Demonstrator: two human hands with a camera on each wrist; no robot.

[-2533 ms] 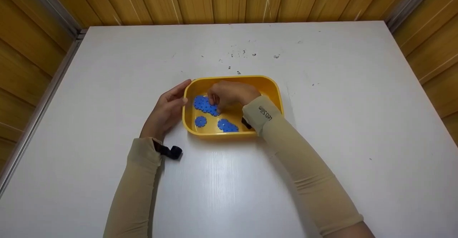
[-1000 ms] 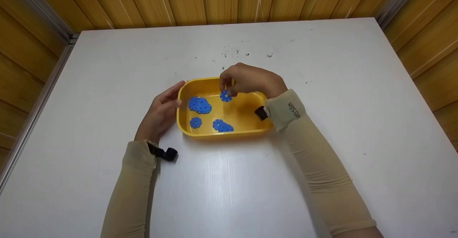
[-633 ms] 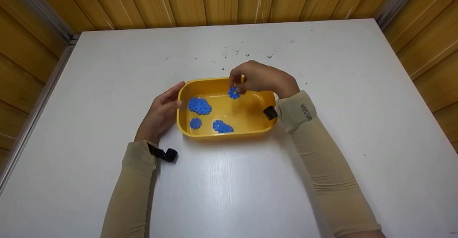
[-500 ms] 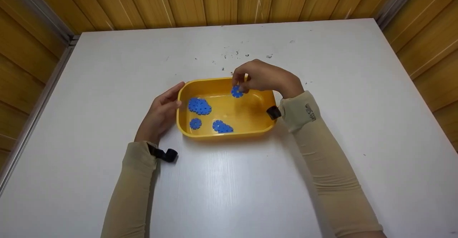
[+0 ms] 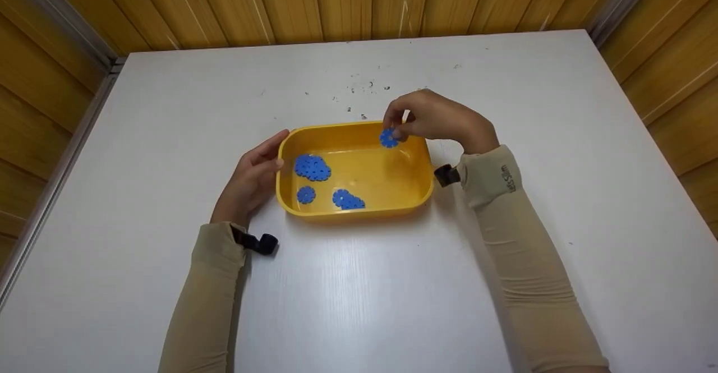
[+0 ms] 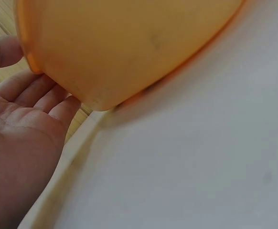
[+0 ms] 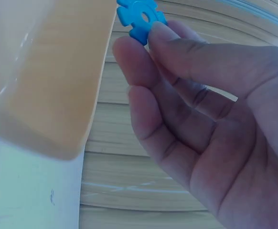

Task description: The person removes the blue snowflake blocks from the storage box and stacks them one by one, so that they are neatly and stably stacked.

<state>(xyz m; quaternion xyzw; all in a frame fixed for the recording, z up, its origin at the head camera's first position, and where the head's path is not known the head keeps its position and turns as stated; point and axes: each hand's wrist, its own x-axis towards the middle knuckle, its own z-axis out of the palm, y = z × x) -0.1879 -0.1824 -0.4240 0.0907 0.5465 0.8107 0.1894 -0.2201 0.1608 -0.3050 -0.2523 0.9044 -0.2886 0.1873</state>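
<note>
A shallow yellow plastic bin (image 5: 376,174) stands mid-table with several flat, notched blue discs in it. My left hand (image 5: 252,176) holds its left end, the thumb at the rim; in the left wrist view the fingers lie against the outside wall (image 6: 129,47). Over the bin's far right part, my right hand (image 5: 440,118) pinches one blue snowflake disc (image 5: 387,138) between thumb and fingers. The right wrist view shows the disc's round centre hole and slotted edge. Inside the bin lie a cluster of discs (image 5: 312,167) at left, a single disc (image 5: 305,195) and an overlapping group (image 5: 348,199) along the near wall.
The white table (image 5: 348,300) bears small dark marks (image 5: 370,85) behind the bin. A wood-patterned wall (image 5: 314,3) rises at the back, with a metal frame rail (image 5: 61,148) along the left side. Each wrist carries a black camera mount.
My right hand has picked up a blue disc from beside the left cluster and carried it rightward, above the bin's far right part. My left hand stays at the bin's left end.
</note>
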